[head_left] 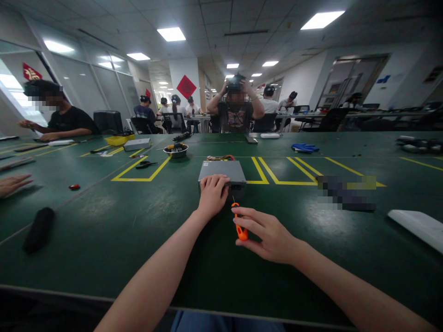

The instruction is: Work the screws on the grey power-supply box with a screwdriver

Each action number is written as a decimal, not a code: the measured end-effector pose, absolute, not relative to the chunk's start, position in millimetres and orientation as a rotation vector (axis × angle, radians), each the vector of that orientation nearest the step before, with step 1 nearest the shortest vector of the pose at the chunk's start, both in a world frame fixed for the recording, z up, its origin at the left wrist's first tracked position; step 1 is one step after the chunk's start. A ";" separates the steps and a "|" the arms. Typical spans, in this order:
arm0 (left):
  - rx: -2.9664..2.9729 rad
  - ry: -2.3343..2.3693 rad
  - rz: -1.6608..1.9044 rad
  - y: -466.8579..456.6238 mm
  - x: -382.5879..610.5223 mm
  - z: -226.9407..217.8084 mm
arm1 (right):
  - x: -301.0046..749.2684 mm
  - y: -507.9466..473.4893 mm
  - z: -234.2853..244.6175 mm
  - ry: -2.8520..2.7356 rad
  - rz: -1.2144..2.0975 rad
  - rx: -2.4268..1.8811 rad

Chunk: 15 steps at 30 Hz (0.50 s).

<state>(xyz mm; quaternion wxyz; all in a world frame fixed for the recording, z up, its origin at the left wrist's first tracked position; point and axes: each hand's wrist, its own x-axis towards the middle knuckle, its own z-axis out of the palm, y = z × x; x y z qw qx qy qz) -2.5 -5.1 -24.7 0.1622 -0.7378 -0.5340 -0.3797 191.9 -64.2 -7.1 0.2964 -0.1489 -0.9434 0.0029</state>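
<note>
A grey metal computer power supply sits on the green table in front of me, its cables bunched at the far side and a socket on the near face. My left hand is closed over its near left edge, fingers on the top. Between the thumb and fingers of my right hand is an orange screwdriver, its thin shaft pointing up toward the near face. The tip appears apart from the casing, though the exact gap is hard to judge.
Beyond the power supply stand a metal bowl of parts and another grey box. Blue gloves lie far right; a white object is near right. A black case and another person's hand are at left.
</note>
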 end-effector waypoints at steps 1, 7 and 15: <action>-2.105 -1.522 -1.085 -5.1 -2.6 -24.8 | 191.2 -63.6 -8.6 -2.481 0.041 -0.399; -2.109 -1.531 -1.086 -5.6 -1.9 -24.8 | 190.1 -65.9 -6.1 -2.508 0.150 -0.394; -2.119 -1.531 -1.079 -6.1 -1.8 -23.6 | 185.3 -66.5 -9.8 -2.461 0.032 -0.375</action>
